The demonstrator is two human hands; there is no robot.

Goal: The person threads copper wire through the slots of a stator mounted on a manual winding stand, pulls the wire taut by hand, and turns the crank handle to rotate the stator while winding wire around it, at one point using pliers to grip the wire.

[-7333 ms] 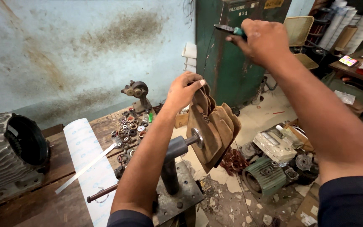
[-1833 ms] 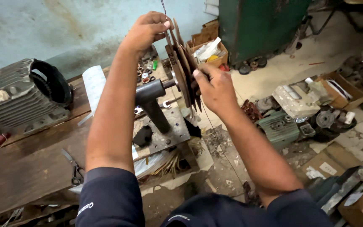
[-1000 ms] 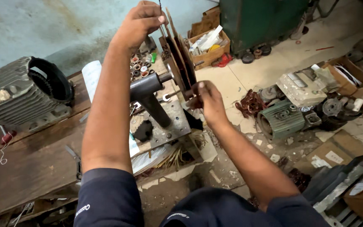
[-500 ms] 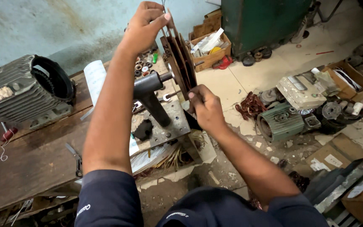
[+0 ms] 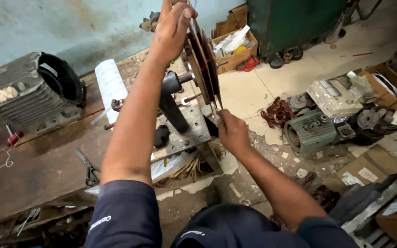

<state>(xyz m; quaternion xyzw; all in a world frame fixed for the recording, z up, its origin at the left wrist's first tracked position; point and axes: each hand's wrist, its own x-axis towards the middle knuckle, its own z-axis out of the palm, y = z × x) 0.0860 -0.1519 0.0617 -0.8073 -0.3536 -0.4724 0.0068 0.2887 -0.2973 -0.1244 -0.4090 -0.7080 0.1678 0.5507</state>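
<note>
One finned motor housing [image 5: 28, 94] at 9 o'clock on the table [image 5: 37, 165], one pair of scissors [image 5: 88, 167] nearer the edge. Left hand [image 5: 173, 27] is closed on the top of the winding former [image 5: 203, 64], at 12 on its stand. Right hand [image 5: 230, 131] pinches its lower edge; can't tell if wire is held. Risk: a slipping plate could nip fingers. One green motor [image 5: 311, 133] at 3.

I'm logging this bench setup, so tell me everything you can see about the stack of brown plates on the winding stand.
The stack of brown plates looks like several thin, flat wooden or fibreboard formers, standing on edge on a horizontal shaft of the dark metal stand. They are worn and slightly fanned apart. The left hand grips their top edge; the right hand touches their lower edge.
</note>
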